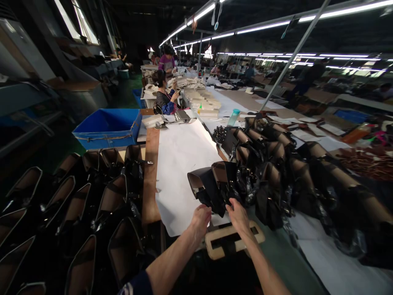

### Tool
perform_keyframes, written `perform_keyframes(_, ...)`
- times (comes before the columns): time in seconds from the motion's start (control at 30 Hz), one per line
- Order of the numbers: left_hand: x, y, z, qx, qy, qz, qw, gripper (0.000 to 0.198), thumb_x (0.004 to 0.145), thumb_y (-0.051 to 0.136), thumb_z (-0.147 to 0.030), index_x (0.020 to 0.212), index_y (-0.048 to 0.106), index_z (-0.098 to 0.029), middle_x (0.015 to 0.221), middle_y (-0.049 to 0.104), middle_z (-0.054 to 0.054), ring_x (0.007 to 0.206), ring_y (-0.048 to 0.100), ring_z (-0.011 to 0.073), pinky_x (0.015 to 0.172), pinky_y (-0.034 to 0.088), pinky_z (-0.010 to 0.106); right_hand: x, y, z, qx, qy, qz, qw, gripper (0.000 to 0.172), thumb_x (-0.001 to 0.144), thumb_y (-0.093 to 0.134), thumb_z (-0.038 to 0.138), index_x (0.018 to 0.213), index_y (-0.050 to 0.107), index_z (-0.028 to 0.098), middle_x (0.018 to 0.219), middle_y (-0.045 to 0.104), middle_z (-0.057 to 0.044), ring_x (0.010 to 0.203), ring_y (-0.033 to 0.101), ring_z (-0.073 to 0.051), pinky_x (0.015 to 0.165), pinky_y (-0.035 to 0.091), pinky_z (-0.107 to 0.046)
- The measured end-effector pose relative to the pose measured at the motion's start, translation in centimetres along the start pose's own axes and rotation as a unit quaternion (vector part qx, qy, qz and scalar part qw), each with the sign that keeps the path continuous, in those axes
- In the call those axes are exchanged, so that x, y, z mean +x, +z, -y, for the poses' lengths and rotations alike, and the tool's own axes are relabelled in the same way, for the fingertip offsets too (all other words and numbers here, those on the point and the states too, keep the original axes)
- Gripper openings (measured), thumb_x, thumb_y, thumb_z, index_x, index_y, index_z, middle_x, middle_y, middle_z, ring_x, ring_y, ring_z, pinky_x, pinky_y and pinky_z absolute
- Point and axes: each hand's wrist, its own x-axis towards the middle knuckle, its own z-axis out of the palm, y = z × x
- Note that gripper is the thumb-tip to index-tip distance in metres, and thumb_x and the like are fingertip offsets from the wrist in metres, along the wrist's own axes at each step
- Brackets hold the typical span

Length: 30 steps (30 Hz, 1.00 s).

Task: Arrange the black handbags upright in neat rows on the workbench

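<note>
Ahead of me, a black handbag with a beige lining lies tilted at the front end of the white paper, its mouth open. My left hand is closed, fingers pinched at the bag's near lower edge. On the other side my right hand closes thumb and fingers on the bag's near right part. Exactly what lies between the fingertips is partly hidden. Another black bag leans right behind it. Below my wrists is a pale frame-shaped piece with a slot.
Rows of similar black bags stand at left and right. A blue bin is beyond the left rows. Farther along the table are a teal-capped bottle, stacked pale pieces and a seated person. A slanted metal pole rises at right.
</note>
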Motion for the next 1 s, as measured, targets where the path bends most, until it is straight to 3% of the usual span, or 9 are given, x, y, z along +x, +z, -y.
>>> perform_keyframes(0.1,1.5,1.0,1.3,-0.009,0.008,-0.034,0.999,0.022,0.06,0.063,-0.009,0.076,0.05,-0.017,0.073,0.057,0.003,0.085,0.062,0.0211,0.087,0.046,0.034,1.4,0.4,-0.6,-0.007,0.018,0.001,1.0,0.03,0.093,0.058,0.031,0.12,0.057,0.017,0.121,0.058,-0.01,0.11,0.056,-0.026,0.093,0.047,-0.05)
perform_keyframes(0.17,2.1,1.2,1.7,-0.011,0.045,-0.058,0.997,0.03,0.06,0.062,-0.008,0.087,0.053,-0.017,0.093,0.063,0.008,0.102,0.06,0.0225,0.094,0.044,0.032,2.0,0.6,-0.9,-0.009,0.028,0.0,1.0,0.031,0.093,0.059,0.03,0.121,0.056,0.017,0.124,0.057,-0.011,0.111,0.055,-0.026,0.094,0.046,-0.05)
perform_keyframes(0.3,3.3,1.8,0.7,-0.005,0.138,-0.08,0.987,0.048,0.06,0.062,-0.008,0.107,0.053,-0.018,0.129,0.055,0.011,0.126,0.048,0.0215,0.104,0.037,0.027,2.8,1.1,-1.1,-0.004,0.039,-0.004,0.999,0.03,0.092,0.06,0.027,0.12,0.057,0.017,0.122,0.058,-0.01,0.111,0.056,-0.026,0.094,0.047,-0.05)
perform_keyframes(0.4,5.0,2.6,-0.8,0.01,0.166,-0.069,0.984,0.041,0.06,0.062,-0.006,0.099,0.056,-0.018,0.116,0.062,0.008,0.117,0.055,0.021,0.1,0.041,0.027,3.3,1.2,-0.9,0.003,0.054,-0.013,0.998,0.027,0.093,0.059,0.029,0.116,0.059,0.016,0.115,0.061,-0.009,0.104,0.059,-0.024,0.09,0.05,-0.047)
perform_keyframes(0.5,6.9,3.4,-2.2,0.029,0.148,-0.039,0.988,0.022,0.065,0.064,-0.007,0.084,0.058,-0.016,0.087,0.066,0.004,0.085,0.064,0.017,0.082,0.05,0.029,3.6,1.0,-0.2,-0.003,0.079,-0.03,0.996,0.026,0.094,0.057,0.033,0.114,0.059,0.016,0.106,0.063,-0.007,0.093,0.062,-0.021,0.083,0.053,-0.043)
perform_keyframes(0.6,8.0,4.1,-3.0,0.048,0.118,-0.004,0.992,0.006,0.076,0.065,-0.013,0.079,0.06,-0.013,0.072,0.063,0.0,0.064,0.058,0.0119,0.066,0.05,0.027,3.9,0.6,1.1,-0.033,0.089,-0.07,0.993,0.034,0.094,0.056,0.038,0.121,0.055,0.016,0.115,0.059,-0.01,0.098,0.06,-0.023,0.084,0.052,-0.045)
perform_keyframes(0.7,8.5,4.9,-3.6,0.054,0.113,0.01,0.992,0.007,0.077,0.065,-0.011,0.082,0.061,-0.012,0.071,0.062,-0.002,0.06,0.056,0.0097,0.062,0.048,0.024,4.7,0.3,2.8,-0.067,0.089,-0.104,0.988,0.041,0.094,0.055,0.041,0.127,0.05,0.017,0.125,0.053,-0.012,0.106,0.056,-0.026,0.087,0.05,-0.047)
perform_keyframes(0.8,8.7,6.3,-3.8,0.049,0.114,0.005,0.992,0.016,0.072,0.066,-0.009,0.086,0.06,-0.013,0.072,0.064,-0.001,0.06,0.058,0.01,0.061,0.048,0.023,6.2,-0.2,4.0,-0.09,0.113,-0.111,0.983,0.041,0.094,0.055,0.042,0.125,0.051,0.017,0.122,0.054,-0.011,0.101,0.058,-0.025,0.084,0.051,-0.047)
perform_keyframes(1.0,9.7,9.7,-3.5,0.081,0.127,-0.007,0.989,0.016,0.071,0.07,-0.014,0.084,0.06,-0.013,0.068,0.064,0.0,0.061,0.061,0.0135,0.063,0.051,0.027,7.9,-1.6,3.9,-0.102,0.178,-0.104,0.973,0.045,0.095,0.049,0.05,0.125,0.052,0.016,0.114,0.059,-0.011,0.093,0.061,-0.023,0.079,0.053,-0.043)
